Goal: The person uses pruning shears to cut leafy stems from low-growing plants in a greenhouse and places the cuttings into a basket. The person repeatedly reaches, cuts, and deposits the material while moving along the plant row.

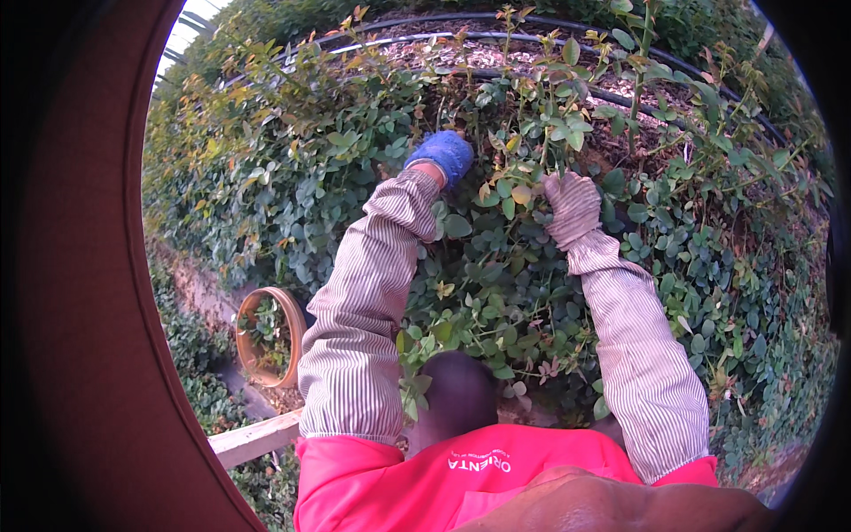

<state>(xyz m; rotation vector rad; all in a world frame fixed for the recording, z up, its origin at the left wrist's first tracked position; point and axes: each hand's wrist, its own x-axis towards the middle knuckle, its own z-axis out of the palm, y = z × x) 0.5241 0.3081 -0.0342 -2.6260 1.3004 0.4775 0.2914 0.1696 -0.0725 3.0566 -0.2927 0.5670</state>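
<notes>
My left hand [446,158], in a blue glove, reaches into the rose bushes [355,142] just left of the middle. Leaves and the back of the glove hide its fingers, so what it touches cannot be made out. To its right is my right hand [572,206] in a pale, soiled glove. Its fingers are curled closed at a thin green rose stem [546,146] that rises from beside the thumb. Leaves with green and reddish tints surround both hands. Striped protective sleeves [359,310] cover my forearms.
An orange-tan bucket [297,341] with leafy cuttings inside sits tilted at the lower left, near a pale wooden bar [255,439]. Dark irrigation hoses [479,16] curve over mulch [425,55] behind the bushes. A taller rose stem [638,89] stands at the far right.
</notes>
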